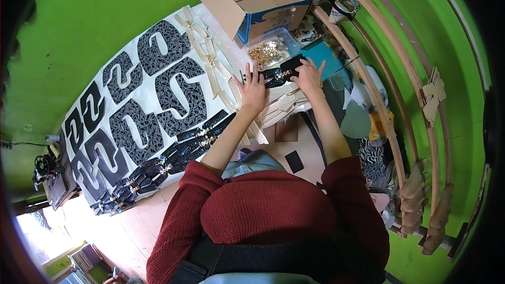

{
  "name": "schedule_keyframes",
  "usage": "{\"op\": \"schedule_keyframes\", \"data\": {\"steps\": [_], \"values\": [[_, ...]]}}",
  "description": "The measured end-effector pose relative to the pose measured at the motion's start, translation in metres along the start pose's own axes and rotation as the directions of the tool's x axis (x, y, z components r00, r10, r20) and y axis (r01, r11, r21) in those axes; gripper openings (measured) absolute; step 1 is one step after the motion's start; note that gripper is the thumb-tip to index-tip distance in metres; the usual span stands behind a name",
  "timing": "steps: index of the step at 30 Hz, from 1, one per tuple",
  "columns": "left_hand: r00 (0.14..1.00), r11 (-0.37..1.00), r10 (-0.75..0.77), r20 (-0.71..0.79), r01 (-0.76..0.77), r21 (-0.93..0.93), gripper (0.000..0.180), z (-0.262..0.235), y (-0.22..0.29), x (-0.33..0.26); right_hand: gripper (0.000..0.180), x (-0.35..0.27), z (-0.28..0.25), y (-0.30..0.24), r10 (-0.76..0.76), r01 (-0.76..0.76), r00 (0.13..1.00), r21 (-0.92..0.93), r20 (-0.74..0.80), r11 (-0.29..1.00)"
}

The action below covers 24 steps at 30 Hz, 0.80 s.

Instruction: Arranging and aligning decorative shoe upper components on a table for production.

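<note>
A black beaded strap (271,77) with a gold ornament (283,75) lies on the worktable in front of me. My left hand (252,93) rests flat over its left end, fingers spread. At the other end is a plain flat black piece (292,65). My right hand (309,78) touches that piece with thumb and fingertips set apart. Just beyond the strap sits a clear plastic tray (292,41) of gold ornaments (269,52). Beige straps (286,106) are layered below the hands, and another beige strap with gold pieces (210,61) runs to their left.
An open cardboard box (279,0) stands behind the tray. Black patterned curved cutouts (181,92) cover the white sheet on the left. Finished-looking black straps (171,163) line the table's near edge. Wooden rails (389,100) curve along the right, and a black rectangle (294,161) lies on the floor.
</note>
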<state>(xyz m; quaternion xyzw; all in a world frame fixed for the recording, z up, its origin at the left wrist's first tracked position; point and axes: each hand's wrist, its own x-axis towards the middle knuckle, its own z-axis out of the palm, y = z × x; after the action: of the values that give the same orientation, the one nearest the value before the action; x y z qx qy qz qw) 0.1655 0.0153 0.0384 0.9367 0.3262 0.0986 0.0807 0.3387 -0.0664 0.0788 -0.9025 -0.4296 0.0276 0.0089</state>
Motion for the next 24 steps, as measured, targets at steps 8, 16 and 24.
{"op": "schedule_keyframes", "data": {"steps": [8, 16, 24], "values": [[0.996, 0.999, -0.003, 0.085, 0.006, -0.037, 0.02, 0.004, -0.004, -0.003, 0.028, -0.001, -0.005, -0.012, -0.016, 0.017, 1.0, -0.074, 0.018, 0.997], [0.996, 0.997, 0.005, 0.092, 0.003, -0.082, 0.017, -0.001, -0.01, -0.003, 0.029, 0.006, -0.014, -0.017, -0.101, 0.098, 0.995, -0.162, -0.011, 0.982], [0.999, 0.993, 0.0, -0.033, -0.004, -0.121, 0.031, 0.006, -0.015, -0.008, 0.014, 0.009, -0.031, -0.009, -0.132, 0.131, 0.991, 0.306, -0.015, 0.943]]}}
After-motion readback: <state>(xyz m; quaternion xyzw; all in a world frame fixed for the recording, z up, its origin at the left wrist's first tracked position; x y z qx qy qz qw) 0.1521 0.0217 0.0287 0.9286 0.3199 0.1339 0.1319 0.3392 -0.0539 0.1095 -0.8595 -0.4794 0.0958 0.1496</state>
